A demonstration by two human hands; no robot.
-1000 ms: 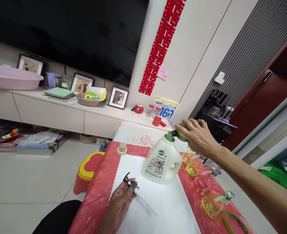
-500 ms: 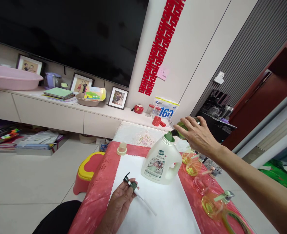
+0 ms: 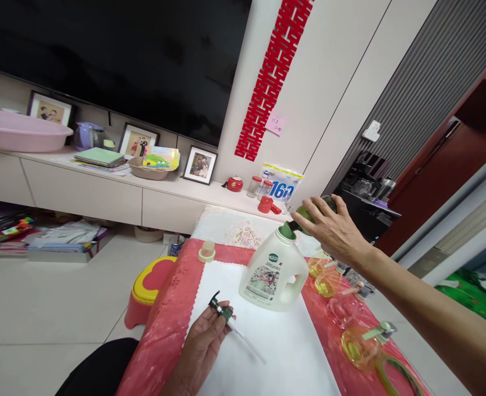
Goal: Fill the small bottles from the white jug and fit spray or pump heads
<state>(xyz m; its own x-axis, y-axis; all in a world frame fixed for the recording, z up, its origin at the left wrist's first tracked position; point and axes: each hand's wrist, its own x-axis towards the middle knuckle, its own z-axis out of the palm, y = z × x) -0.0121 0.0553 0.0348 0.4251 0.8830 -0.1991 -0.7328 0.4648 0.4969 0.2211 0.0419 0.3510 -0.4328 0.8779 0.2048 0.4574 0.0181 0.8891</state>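
My right hand (image 3: 329, 223) is closed round a dark green bottle (image 3: 304, 215), tipped with its black neck down at the green spout (image 3: 286, 230) of a large pale laundry detergent jug (image 3: 271, 269). Any liquid passing between them is too small to make out. The jug stands upright on a white cloth (image 3: 276, 346). Held in my left hand (image 3: 205, 338) is a black pump dispenser head (image 3: 222, 311), its clear dip tube slanting down to the right over the cloth. Left of the jug sits a translucent cap (image 3: 206, 252).
Several yellow and pink glass pump bottles (image 3: 360, 346) line the table's right edge, with a roll of tape (image 3: 397, 377) nearest me. Red jar lids (image 3: 265, 204) and a 160 bag (image 3: 282, 184) lie beyond the jug. A yellow and red stool (image 3: 148, 289) stands left.
My right hand has shifted slightly left, and the green bottle's neck has come a little closer over the jug's spout. My left hand stays still with the pump head.
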